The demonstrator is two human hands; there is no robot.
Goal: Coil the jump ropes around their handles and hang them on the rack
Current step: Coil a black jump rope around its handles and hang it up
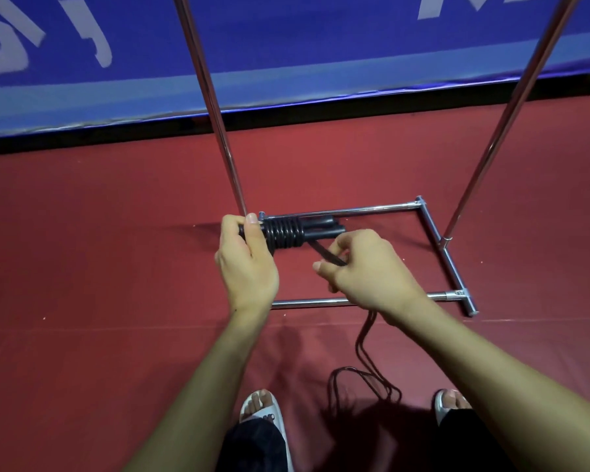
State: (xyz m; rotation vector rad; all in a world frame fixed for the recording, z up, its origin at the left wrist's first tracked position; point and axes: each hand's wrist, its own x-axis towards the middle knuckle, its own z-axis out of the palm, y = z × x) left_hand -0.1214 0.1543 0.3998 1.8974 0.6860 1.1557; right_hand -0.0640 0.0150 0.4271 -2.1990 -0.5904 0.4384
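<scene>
My left hand (244, 264) grips the left end of the two black jump rope handles (324, 228), held side by side and level. Several turns of black rope (285, 235) are coiled tightly round their middle. My right hand (361, 270) pinches the doubled rope just below the coil, pulled taut. The loose rest of the rope (367, 338) hangs from under my right hand down to the floor between my feet. The chrome rack (457, 274) stands right in front of me; its base frame lies on the floor and two uprights rise out of view.
The floor is a red mat (99, 267). A blue banner (286, 46) with white lettering runs along the back. My feet in white slides (263, 408) stand at the bottom edge. The rack's left upright (215, 114) passes just behind my left hand.
</scene>
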